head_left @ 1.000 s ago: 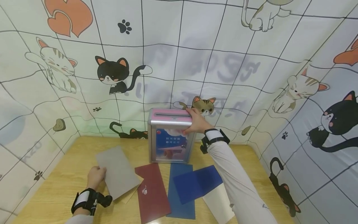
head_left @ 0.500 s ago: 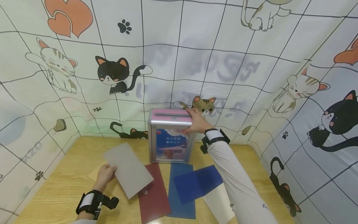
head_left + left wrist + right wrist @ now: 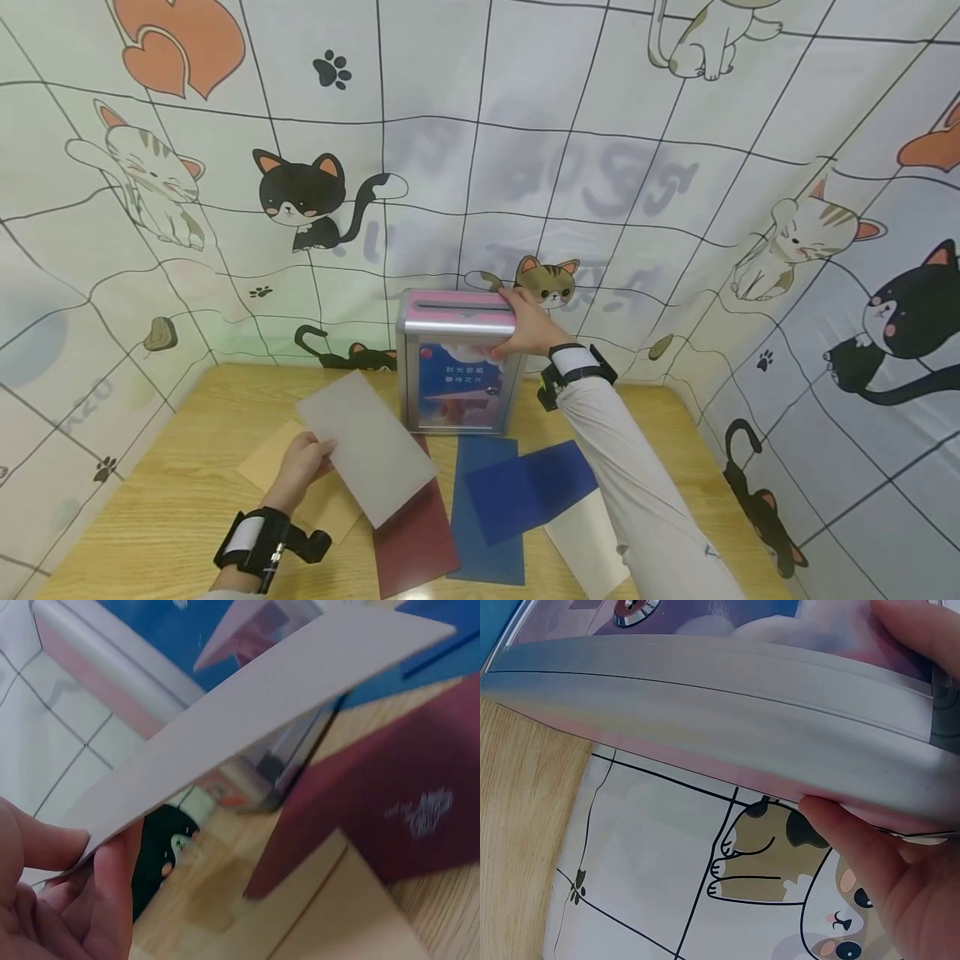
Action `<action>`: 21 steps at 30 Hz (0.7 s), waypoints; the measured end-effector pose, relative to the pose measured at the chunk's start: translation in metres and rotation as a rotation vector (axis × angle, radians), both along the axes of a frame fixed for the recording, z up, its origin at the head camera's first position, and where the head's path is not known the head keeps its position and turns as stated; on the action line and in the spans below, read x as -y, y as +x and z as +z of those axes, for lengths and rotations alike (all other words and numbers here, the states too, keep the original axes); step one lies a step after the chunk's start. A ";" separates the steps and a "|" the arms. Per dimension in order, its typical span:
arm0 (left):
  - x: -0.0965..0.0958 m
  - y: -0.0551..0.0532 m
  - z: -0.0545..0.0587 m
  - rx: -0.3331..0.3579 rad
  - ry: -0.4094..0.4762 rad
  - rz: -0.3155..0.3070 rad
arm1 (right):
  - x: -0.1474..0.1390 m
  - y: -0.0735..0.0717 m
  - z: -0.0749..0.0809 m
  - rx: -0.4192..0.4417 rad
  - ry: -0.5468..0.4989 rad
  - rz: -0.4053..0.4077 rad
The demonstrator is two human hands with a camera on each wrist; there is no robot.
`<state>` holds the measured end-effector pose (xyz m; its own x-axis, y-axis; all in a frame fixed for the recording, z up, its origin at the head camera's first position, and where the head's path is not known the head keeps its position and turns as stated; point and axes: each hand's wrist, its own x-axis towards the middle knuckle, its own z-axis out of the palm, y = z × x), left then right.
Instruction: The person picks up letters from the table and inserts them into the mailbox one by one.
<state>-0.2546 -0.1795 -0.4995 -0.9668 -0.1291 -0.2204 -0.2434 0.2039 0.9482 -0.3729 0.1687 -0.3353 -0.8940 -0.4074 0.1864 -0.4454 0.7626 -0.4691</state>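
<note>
My left hand (image 3: 300,468) pinches the left edge of a light grey envelope (image 3: 372,450), thumb on top and fingers beneath. In the left wrist view the grey envelope (image 3: 247,712) is tilted above the table, over the beige envelope (image 3: 337,915) and near the dark red one (image 3: 375,787). A silver-framed letter box (image 3: 457,327) with a pink top and a long slot stands upright at the back. My right hand (image 3: 534,325) grips its upper right corner. The right wrist view has thumb and fingers (image 3: 847,844) on either side of the box top.
In front of the letter box lie a blue envelope (image 3: 487,558), a darker blue one (image 3: 528,492) across it, and a pale shiny one (image 3: 588,542) partly under my right sleeve. A cat-printed cloth wall (image 3: 420,200) rises behind the wooden table (image 3: 187,500).
My left hand has moved right and slightly away from me with the grey envelope, which now overlaps the dark red one. More of the beige envelope shows. My right hand stays on the letter box.
</note>
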 end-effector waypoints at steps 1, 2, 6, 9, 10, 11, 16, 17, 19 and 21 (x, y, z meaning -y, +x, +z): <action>-0.002 0.001 0.001 -0.004 0.013 -0.002 | 0.000 0.000 0.000 0.000 0.001 0.000; -0.004 0.001 0.003 -0.004 0.026 -0.004 | 0.000 0.000 0.000 -0.001 0.004 0.001; -0.012 0.002 0.008 0.000 0.113 -0.007 | -0.001 -0.002 -0.002 -0.005 0.003 0.003; -0.018 0.002 0.012 0.004 0.191 -0.022 | -0.002 -0.003 -0.003 -0.003 -0.003 0.002; -0.020 0.003 0.013 0.006 0.215 -0.028 | -0.002 -0.003 -0.003 -0.003 -0.006 0.004; -0.022 0.004 0.014 0.005 0.235 -0.035 | -0.002 -0.003 -0.004 -0.003 -0.006 0.006; -0.034 0.010 0.019 -0.005 0.310 -0.052 | -0.001 -0.003 -0.003 -0.004 -0.001 0.006; -0.037 0.012 0.021 -0.009 0.322 -0.054 | -0.001 -0.003 -0.003 -0.002 -0.001 0.005; -0.044 0.014 0.023 -0.015 0.349 -0.055 | -0.001 -0.002 -0.002 0.001 -0.005 0.003; -0.050 0.016 0.025 -0.023 0.370 -0.060 | -0.001 -0.002 -0.001 0.003 -0.010 0.003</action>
<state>-0.2382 -0.1293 -0.4746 -0.9755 0.0120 -0.2197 -0.2192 -0.1403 0.9655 -0.3747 0.1697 -0.3365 -0.8934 -0.4081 0.1879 -0.4461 0.7566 -0.4781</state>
